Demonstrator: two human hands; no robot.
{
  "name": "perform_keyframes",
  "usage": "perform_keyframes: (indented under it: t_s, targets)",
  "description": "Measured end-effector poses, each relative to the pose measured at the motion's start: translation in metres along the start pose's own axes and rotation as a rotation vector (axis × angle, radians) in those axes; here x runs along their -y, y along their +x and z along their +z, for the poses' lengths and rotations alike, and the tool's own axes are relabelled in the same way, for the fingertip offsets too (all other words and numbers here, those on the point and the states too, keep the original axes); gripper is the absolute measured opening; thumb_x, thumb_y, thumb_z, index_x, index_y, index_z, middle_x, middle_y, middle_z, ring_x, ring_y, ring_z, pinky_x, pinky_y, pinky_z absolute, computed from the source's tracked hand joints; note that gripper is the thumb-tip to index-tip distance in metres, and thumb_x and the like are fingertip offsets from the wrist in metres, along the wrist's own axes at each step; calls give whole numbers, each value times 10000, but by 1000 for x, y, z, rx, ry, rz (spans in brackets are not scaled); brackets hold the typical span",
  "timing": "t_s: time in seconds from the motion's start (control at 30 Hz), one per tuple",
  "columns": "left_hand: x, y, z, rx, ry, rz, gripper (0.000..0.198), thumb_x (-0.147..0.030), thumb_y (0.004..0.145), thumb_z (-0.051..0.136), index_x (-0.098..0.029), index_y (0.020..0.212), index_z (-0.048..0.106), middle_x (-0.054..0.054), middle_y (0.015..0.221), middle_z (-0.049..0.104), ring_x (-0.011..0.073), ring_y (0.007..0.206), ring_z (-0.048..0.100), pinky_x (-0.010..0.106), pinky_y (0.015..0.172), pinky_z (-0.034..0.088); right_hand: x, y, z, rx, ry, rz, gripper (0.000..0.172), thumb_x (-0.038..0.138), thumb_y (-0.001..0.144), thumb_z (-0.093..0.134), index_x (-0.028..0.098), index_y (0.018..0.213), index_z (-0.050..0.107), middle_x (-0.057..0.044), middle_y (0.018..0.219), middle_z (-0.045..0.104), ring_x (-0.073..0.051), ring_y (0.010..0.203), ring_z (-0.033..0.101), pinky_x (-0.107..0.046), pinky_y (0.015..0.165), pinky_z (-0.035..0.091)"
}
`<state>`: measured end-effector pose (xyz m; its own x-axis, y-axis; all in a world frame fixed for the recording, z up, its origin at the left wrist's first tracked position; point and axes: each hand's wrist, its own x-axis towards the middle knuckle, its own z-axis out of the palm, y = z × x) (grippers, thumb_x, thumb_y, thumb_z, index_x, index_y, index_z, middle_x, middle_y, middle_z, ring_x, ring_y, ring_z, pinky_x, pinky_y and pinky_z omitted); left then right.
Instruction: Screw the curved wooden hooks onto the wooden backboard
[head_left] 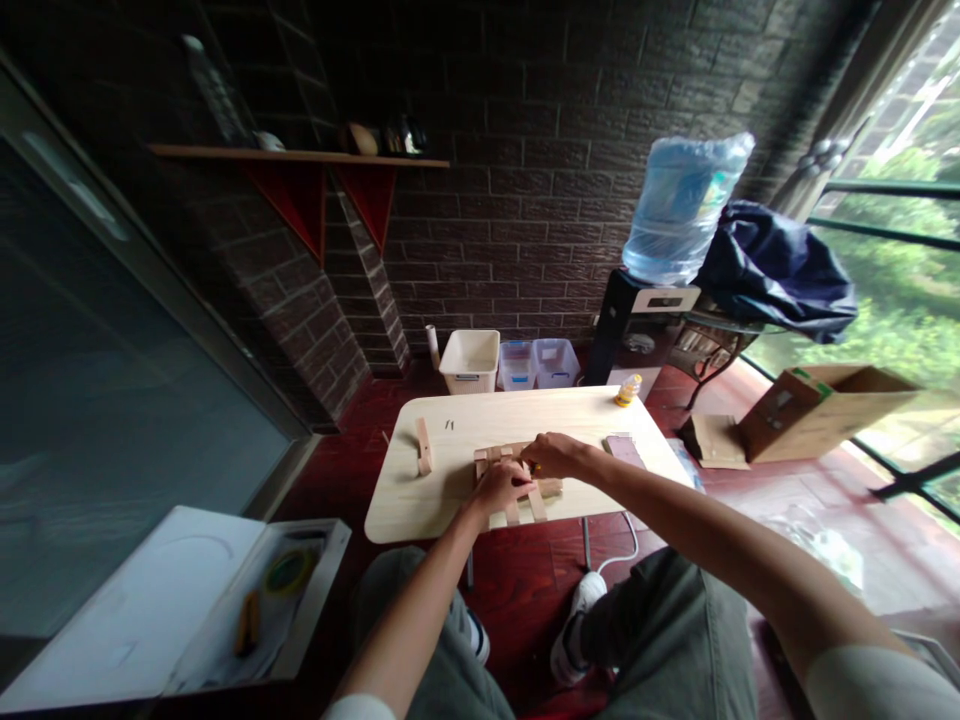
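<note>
A small frame of wooden slats (517, 492) lies near the front edge of a low pale wooden table (465, 410). My left hand (501, 487) rests on top of the slats with its fingers curled over them. My right hand (551, 455) is closed just behind it, pinching something small with a hint of yellow that I cannot make out, against the frame. A single loose wooden piece (424, 446) lies on the table to the left. Two tiny dark pins (449, 425) lie beyond it.
A phone (624, 450) and a small yellow bottle (628, 390) sit at the table's right. Plastic bins (471, 360) stand behind the table by a brick wall. A water jug (682, 205), a cardboard box (814, 410) and an open white toolbox (247, 610) surround me.
</note>
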<state>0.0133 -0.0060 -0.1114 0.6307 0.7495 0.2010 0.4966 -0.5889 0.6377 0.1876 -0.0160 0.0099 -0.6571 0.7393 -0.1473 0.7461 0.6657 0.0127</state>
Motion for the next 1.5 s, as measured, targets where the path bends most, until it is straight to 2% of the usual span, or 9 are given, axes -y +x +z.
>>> perform_keyframes:
  t_s: [0.27,0.43,0.57,0.67,0.87,0.93,1.07,1.2,1.5]
  targets:
    - [0,3,0,20,-4,-9,152,-324,846,700,-204,826,791,38,881,753,158,808,652,247,746,452,6,-7,-2,61,-13,245,372,401,819,656,137,1070,734,-173,958,752,-283,862,728,-300,677,530]
    - [-3,1,-3,7,-20,9,111,-258,846,692,-208,819,788,28,862,752,155,821,649,245,758,449,8,-12,-7,52,-23,56,306,272,862,597,202,1145,689,-104,999,759,-243,887,725,-284,705,522]
    - [-4,0,-3,-8,7,13,146,-281,856,687,-195,789,784,36,835,744,149,787,639,243,734,438,8,-11,-3,71,-60,10,274,199,897,546,185,1135,680,-107,994,756,-235,885,723,-290,699,518]
    - [-3,1,-2,1,23,-5,173,-322,864,680,-199,812,790,38,836,741,149,779,638,243,725,436,9,-12,1,73,-48,47,278,238,910,550,156,1143,679,-131,1004,750,-243,913,720,-293,715,521]
    - [2,3,-1,8,29,16,163,-331,852,695,-200,851,792,42,865,741,157,807,646,251,743,439,16,-13,1,62,2,294,360,411,916,554,121,1059,712,-180,961,739,-281,893,727,-300,692,530]
    - [2,3,-1,17,26,19,146,-314,846,701,-200,828,790,38,856,740,158,808,646,252,741,435,16,-14,-1,48,5,258,335,372,898,574,126,1088,699,-169,972,742,-279,896,727,-297,688,532]
    - [-1,3,-1,28,-3,31,151,-270,864,669,-203,793,784,29,837,743,150,796,645,246,731,426,9,-12,-6,73,-42,88,291,213,857,596,161,1130,681,-134,987,750,-256,914,726,-287,714,533]
    - [-1,3,-1,28,-20,19,136,-285,855,680,-217,810,789,23,844,748,152,801,643,247,744,429,6,-8,-5,83,-64,59,259,206,879,569,156,1098,698,-149,989,751,-268,916,727,-311,727,541]
    - [2,4,-1,34,35,41,153,-308,860,671,-206,820,778,31,876,735,159,842,630,251,761,433,23,-10,1,81,-29,261,313,275,866,587,83,1080,712,-221,974,733,-301,911,727,-316,696,552]
